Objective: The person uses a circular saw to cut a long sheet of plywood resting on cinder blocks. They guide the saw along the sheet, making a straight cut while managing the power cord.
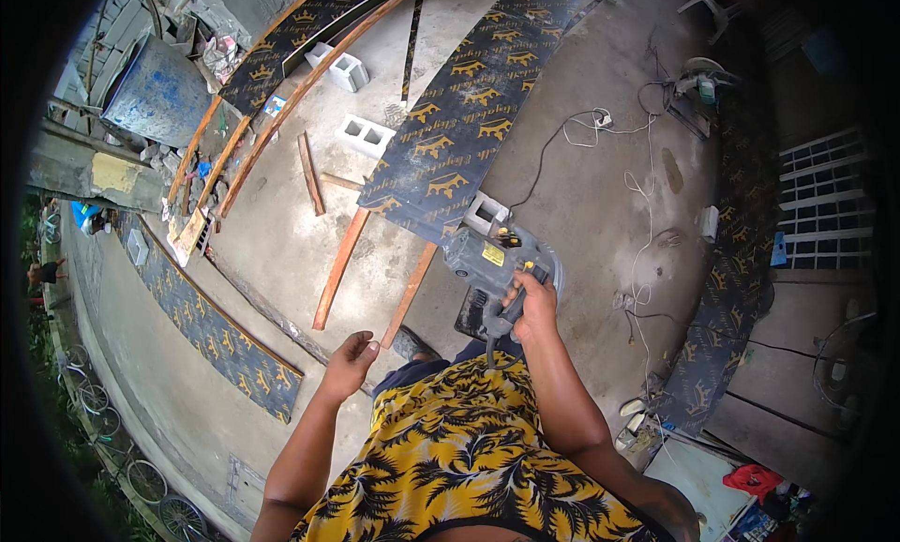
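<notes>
My right hand (534, 303) is wrapped round the rear handle of a grey circular saw (483, 261) with a yellow label on its housing. The saw is at the near end of a long black panel (455, 120) printed with gold crowns. Loosely bent, with thumb and fingers apart, my left hand (351, 362) is beside the near end of a thin wooden strip (410, 293); I see nothing held in it. Another wooden strip (339, 270) sticks out from under the panel to the left. Hollow concrete blocks (366, 136) stand beside and below the panel.
A black cord (542, 158) runs from the saw to a white extension cord (600, 120) on the floor. More printed panels lie left (216, 322) and right (727, 261). A blue drum (157, 97) and rubble are at far left; a fan (705, 78) is at far right.
</notes>
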### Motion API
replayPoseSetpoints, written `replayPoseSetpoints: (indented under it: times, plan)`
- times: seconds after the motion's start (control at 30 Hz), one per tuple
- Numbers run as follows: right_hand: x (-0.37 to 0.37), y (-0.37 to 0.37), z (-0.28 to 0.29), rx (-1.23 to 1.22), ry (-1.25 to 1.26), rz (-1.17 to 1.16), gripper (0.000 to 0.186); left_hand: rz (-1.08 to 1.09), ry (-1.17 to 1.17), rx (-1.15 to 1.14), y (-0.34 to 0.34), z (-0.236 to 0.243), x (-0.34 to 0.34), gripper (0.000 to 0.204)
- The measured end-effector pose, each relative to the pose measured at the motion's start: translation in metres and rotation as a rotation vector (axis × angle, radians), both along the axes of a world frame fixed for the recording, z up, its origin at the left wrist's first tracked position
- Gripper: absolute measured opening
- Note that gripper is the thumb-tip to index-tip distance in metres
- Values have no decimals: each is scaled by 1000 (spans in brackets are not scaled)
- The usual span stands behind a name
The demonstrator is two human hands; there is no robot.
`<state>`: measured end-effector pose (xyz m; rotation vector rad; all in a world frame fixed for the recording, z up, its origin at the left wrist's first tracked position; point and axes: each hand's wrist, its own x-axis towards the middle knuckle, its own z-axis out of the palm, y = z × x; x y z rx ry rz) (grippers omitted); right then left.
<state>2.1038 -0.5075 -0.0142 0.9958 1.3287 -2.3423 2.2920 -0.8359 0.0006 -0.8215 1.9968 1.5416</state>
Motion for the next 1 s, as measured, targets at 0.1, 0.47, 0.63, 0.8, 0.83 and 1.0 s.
replayPoseSetpoints:
  times: [0.1,0.47,0.63,0.8,0.83,1.0]
  plan:
    - [0,-16,-3,-260,-13,-254,8,-65,23,-240,-78,7,14,63]
    - [-23,-65,-55,-134,-116,-125,17,280,-519,-486,-321,-20,171,43]
    - [-36,-120,-77,105,-59,175,22,-204,-995,-430,-351,6,201,59]
    - [-66,-145,-107,213,-129,263,24,115,-724,-362,-432,4,94,67]
    - [-71,-151,-113,235,-142,267,25,112,-710,-385,-457,-1,71,68]
    - [-73,-176,-133,370,-219,251,47,34,-665,-353,-572,-77,-87,77]
